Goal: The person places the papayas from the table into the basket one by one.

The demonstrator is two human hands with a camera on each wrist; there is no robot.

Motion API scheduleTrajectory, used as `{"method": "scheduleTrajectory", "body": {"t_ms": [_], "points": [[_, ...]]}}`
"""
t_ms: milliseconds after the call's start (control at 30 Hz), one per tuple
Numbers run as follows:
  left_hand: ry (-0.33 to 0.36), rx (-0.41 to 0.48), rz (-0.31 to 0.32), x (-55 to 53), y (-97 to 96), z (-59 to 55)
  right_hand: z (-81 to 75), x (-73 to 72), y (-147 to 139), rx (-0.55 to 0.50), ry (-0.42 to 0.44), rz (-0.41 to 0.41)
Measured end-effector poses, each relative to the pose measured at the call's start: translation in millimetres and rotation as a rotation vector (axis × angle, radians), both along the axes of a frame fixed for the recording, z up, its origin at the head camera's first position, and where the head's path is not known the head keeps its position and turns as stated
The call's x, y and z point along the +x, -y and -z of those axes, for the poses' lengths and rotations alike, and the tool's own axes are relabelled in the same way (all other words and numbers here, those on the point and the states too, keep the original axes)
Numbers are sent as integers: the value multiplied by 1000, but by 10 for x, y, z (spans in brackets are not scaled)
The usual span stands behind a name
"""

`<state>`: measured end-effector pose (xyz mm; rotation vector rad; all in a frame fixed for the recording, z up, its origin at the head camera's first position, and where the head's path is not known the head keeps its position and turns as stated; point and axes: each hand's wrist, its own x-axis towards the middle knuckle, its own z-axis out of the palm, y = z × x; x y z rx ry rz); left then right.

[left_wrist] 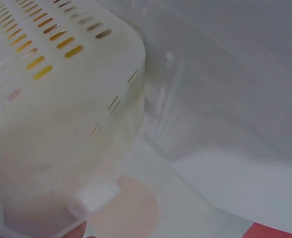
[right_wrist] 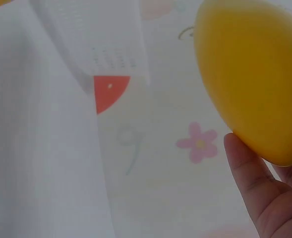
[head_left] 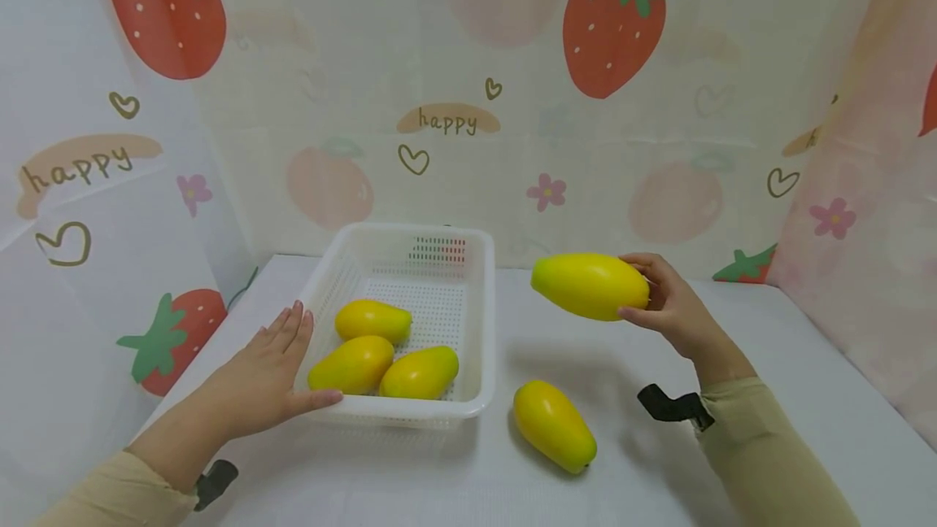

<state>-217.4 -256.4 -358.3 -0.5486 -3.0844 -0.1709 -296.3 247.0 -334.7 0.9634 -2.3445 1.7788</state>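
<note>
My right hand (head_left: 672,307) grips a yellow mango (head_left: 589,286) by its right end, holding it above the table to the right of a white plastic basket (head_left: 481,307). In the right wrist view the held mango (right_wrist: 255,79) fills the upper right, with the thumb against its lower end. My left hand (head_left: 259,376) lies along the basket's left side, fingers straight, thumb on the near rim. Inside the basket lie three mangoes: one behind (head_left: 372,321), one at front left (head_left: 351,365) and one at front right (head_left: 420,373).
Another mango (head_left: 555,427) lies on the white table (head_left: 410,486), right of the basket's near corner and below the held one. A patterned backdrop (head_left: 454,177) with strawberries and hearts stands behind and on both sides. Through the basket's slotted wall (left_wrist: 51,44), yellow shows.
</note>
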Motion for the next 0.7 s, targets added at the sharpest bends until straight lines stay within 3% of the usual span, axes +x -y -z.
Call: {"method": "scheduleTrajectory", "body": {"t_ms": [467,700], "points": [[-11,8,10,16,-10,-29,-181,-182,410,-44,-17,-92],[-1,10,3,17,-10,-24,-281,-259,680,-33,-18,-91]]}}
